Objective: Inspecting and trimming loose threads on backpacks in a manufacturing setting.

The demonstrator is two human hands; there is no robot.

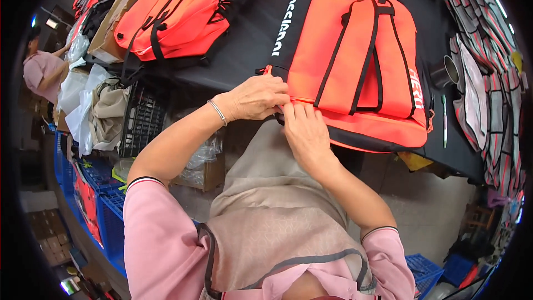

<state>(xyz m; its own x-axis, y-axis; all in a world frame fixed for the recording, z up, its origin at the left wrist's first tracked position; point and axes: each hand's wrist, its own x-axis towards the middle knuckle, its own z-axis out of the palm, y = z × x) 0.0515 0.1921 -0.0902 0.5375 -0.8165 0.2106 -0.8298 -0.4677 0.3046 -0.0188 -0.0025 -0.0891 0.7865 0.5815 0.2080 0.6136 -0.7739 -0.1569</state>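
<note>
An orange backpack (355, 61) with black straps and a black side panel lies flat on a dark table (250, 39). My left hand (256, 97), with a thin bracelet on the wrist, pinches the near corner of the backpack at the table's edge. My right hand (304, 130) meets it from below, fingers pressed on the same corner. Both hands touch each other there. What lies between the fingertips is hidden.
A second orange backpack (183, 14) lies at the left of the table, with more piled behind. A black crate (141, 119) and blue crates (105, 205) stand at the left. A metal cup (447, 71), a pen and grey-and-red fabric pieces (488, 94) are at the right. Another person (41, 69) works at far left.
</note>
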